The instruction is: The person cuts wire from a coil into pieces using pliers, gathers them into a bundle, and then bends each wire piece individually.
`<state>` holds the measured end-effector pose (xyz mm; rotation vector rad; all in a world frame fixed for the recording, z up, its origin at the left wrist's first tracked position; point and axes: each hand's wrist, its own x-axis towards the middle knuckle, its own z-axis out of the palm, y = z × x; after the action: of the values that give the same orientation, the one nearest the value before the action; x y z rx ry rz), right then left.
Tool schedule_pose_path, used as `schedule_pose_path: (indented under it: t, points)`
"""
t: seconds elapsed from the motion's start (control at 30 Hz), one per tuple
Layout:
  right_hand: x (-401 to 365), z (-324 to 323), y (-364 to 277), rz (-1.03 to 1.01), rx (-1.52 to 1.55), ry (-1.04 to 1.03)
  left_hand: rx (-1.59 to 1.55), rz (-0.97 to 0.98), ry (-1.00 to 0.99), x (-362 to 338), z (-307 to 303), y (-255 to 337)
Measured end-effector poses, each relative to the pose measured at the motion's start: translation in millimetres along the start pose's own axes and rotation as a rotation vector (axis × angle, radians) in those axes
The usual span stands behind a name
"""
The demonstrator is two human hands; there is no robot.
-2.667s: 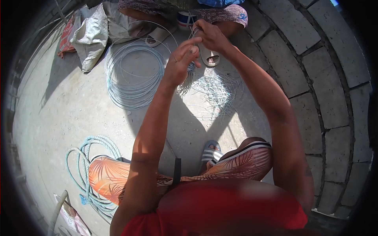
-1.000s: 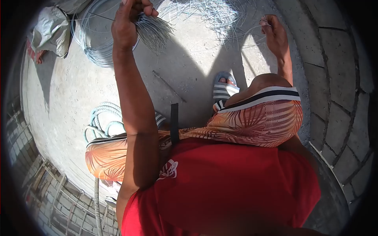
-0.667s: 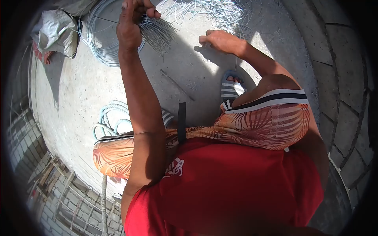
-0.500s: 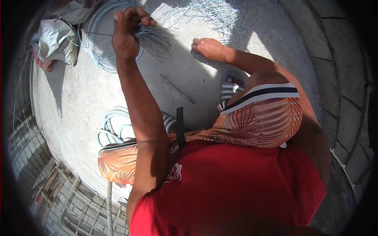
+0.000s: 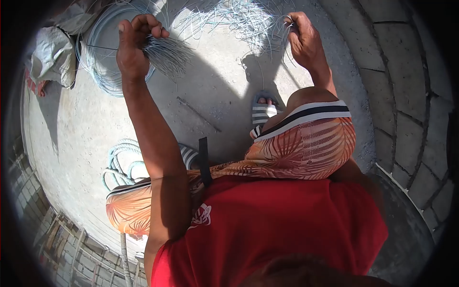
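Observation:
At the upper left, my left hand point(image 5: 136, 48) is closed round a bundle of thin grey wires point(image 5: 168, 56), whose ends fan out to the right. A dark thin rod sticks out to the left of that hand. My right hand point(image 5: 305, 40) is raised at the upper right, its fingers bent round a few thin wires that hang down. Just left of it, a loose pile of cut wires point(image 5: 244, 21) lies on the concrete floor. Behind my left hand is a large coil of wire point(image 5: 103, 79).
A white sack point(image 5: 53, 55) lies at the far left. Coiled rope point(image 5: 117, 162) sits beside my left knee, and a thin stick point(image 5: 198, 114) lies on the floor point(image 5: 210, 76) between my feet. Stone blocks point(image 5: 399, 86) line the right side.
My right hand has moved up and right from the floor near the pile and now has wires in its fingers. The whole view has shifted slightly; my left hand still holds the bundle.

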<state>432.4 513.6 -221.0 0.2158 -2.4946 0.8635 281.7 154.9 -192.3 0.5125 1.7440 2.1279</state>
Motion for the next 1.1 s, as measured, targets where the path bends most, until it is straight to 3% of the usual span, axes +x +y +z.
schedule_pose_path:
  t: [0.07,0.17,0.23,0.27,0.3,0.33,0.5,0.7,0.8,0.9,0.97,1.0,1.1]
  points:
    - [-31.2,-21.2,39.0,0.308,0.059,0.016,0.008,0.008,-0.004,2.7,5.8,0.4]
    - [-78.1,-17.6,102.4,0.949,0.81,0.252,-0.004,-0.016,-0.011,4.7,15.2,0.2]
    - [-98.0,-12.0,133.6,1.181,0.587,0.119,-0.025,-0.03,-0.019,6.5,23.3,-1.0]
    - [-113.2,-0.8,158.8,1.329,0.332,0.088,-0.002,-0.042,-0.04,6.5,24.0,-4.1]
    - [-121.1,2.1,187.9,1.31,-0.153,-0.283,0.032,-0.048,-0.055,6.7,20.9,-8.0]
    - [-112.1,1.1,188.1,1.226,-0.397,-0.482,0.078,-0.053,-0.06,7.2,18.5,-9.4]
    - [-108.6,15.3,191.0,1.188,-0.443,-0.265,0.068,-0.077,-0.034,2.6,23.0,-3.1]
    - [-96.4,20.3,198.9,1.22,-0.484,-0.405,0.139,-0.061,-0.011,2.9,25.9,-12.3]
    - [-88.5,9.7,199.0,1.06,-0.495,-0.54,0.199,-0.061,-0.074,5.8,42.1,-18.1]
    - [-63.9,-5.4,161.8,0.766,-0.457,-0.271,0.325,-0.045,-0.106,6.2,59.1,-16.7]
    - [-24.6,-18.1,102.9,0.691,-0.328,-0.151,0.308,-0.053,-0.132,5.3,70.2,-22.4]
    - [-2.9,-22.7,79.9,0.658,-0.264,-0.093,0.288,-0.038,-0.139,4.1,76.5,-23.8]
    - [38.3,-17.4,50.1,0.315,0.015,-0.02,0.293,-0.023,-0.127,4.2,93.1,-33.6]
